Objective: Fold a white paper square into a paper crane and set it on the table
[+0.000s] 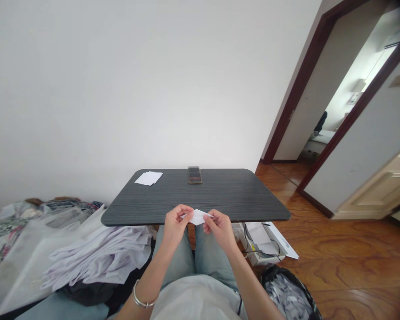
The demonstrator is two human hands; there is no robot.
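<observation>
Between my two hands is a small folded piece of white paper [198, 217], held just over the near edge of the dark table [220, 193]. The fingers of my left hand [179, 221] pinch its left end. My right hand [217, 224] grips the right end between thumb and fingers. The paper's middle shows as a pointed, roughly diamond-like shape; both its ends are partly covered by my fingers. At the table's far left lies a small stack of white paper sheets [149, 178].
A phone [195, 175] lies at the table's back edge, near the white wall. Piled white cloth [103, 255] lies left of my legs. On the floor at right are a box with cables [262, 242] and a black bag of scraps [288, 293].
</observation>
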